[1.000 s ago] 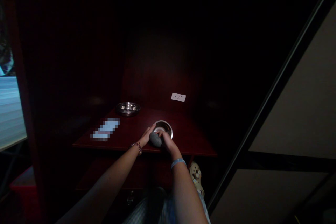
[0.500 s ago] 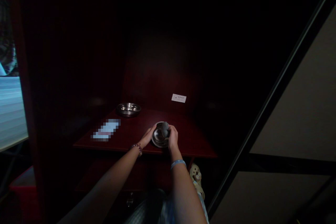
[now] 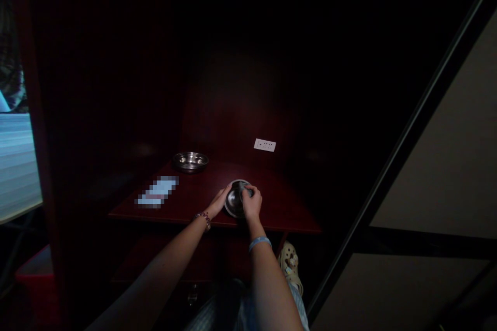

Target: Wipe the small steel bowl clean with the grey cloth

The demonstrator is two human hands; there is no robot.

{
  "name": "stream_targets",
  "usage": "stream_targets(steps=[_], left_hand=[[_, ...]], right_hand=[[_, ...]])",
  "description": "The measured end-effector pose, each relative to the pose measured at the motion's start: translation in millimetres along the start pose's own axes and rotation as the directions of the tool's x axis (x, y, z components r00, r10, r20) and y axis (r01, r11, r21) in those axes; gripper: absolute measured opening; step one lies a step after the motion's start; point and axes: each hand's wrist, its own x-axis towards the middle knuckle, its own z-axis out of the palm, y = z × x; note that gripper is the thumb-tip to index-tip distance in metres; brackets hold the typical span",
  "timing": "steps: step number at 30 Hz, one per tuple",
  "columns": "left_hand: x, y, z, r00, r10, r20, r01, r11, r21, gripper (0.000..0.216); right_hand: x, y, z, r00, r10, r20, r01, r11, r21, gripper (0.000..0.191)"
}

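The room is very dark, and a deep red wooden alcove point(image 3: 233, 103) fills most of the view. A pale slanted panel in a black frame point(image 3: 446, 165) runs down the right side, and a light striped surface point(image 3: 17, 165) shows at the far left. At the foot of the alcove stands a dark red polished wooden counter point(image 3: 279, 212), dimly lit, with a lower shelf point(image 3: 155, 264) beneath it. A cream perforated clog point(image 3: 289, 264) lies under the counter's right end. A blurred pale card point(image 3: 156, 191) rests on the left of the counter, and a shallow steel dish point(image 3: 190, 160) sits at the back. A white socket plate point(image 3: 264, 145) is set in the rear wall.

Near the front edge, the small round steel bowl point(image 3: 233, 202) sits between both hands. The left hand point(image 3: 218, 201) has its fingers closed on the bowl's left rim. The right hand point(image 3: 252, 204) has its fingers clamped on a small grey wad point(image 3: 244, 190), pressed into the bowl.
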Motion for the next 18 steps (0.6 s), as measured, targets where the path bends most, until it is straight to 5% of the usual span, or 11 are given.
stream_targets(steps=[18], left_hand=[[-5.2,7.4,2.7,0.999,0.037,-0.027,-0.036,0.999,0.033,0.056]], right_hand=[[-5.6,16.0,2.5,0.909,-0.193,0.370,0.241,0.967,-0.087,0.027]])
